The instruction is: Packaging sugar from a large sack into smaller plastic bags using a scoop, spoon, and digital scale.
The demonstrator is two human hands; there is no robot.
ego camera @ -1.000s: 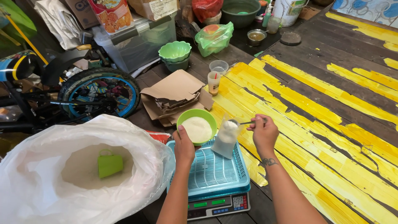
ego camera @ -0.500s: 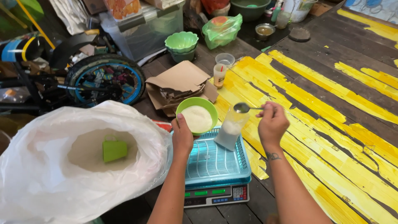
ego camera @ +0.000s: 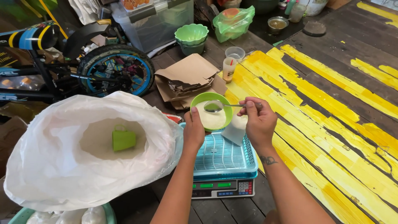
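Observation:
My right hand [ego camera: 259, 122] holds a metal spoon [ego camera: 219, 106] by its handle, with the bowl of the spoon over a green bowl [ego camera: 211, 112] of white powder. My left hand [ego camera: 193, 130] rests against the near rim of that bowl. A small clear bag [ego camera: 236, 129] with white powder in it leans on a turquoise slatted tray [ego camera: 222, 155], just under my right hand. The tray sits on a digital scale [ego camera: 224, 188].
A big white sack [ego camera: 78, 166] of white powder with a green cup [ego camera: 123, 140] inside stands at left. Folded cardboard [ego camera: 188, 79], small cups [ego camera: 231, 62], stacked green bowls [ego camera: 191, 37], a plastic bin and a child's bicycle [ego camera: 103, 74] lie beyond. Yellow-painted planks stretch to the right.
My right hand has swung the spoon from above the small bag leftward over the green bowl. The left hand stays at the bowl's rim.

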